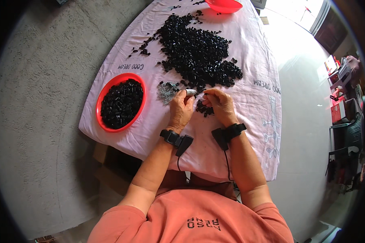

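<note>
Person sits at a table covered with a pink cloth, both hands working close together near the middle. Left hand is closed around a small silvery metal piece, pinched at the fingertips and pointing toward the right hand. Right hand has its fingers curled together, tips near the metal piece; what they pinch is too small to tell, probably one of the small black parts. A few black parts lie between the hands. Just left of the left hand is a small heap of silvery metal bits. The big pile of black parts spreads out just beyond the fingers. A red bowl full of black parts sits well left; a second red bowl is at the far end.

To do this step well, judging from the grip: keep both wrists resting on the cloth for steadiness, hold the metal piece near its tip, line the two parts up straight before pressing, and work over the cloth so a dropped part stays within reach.
</note>
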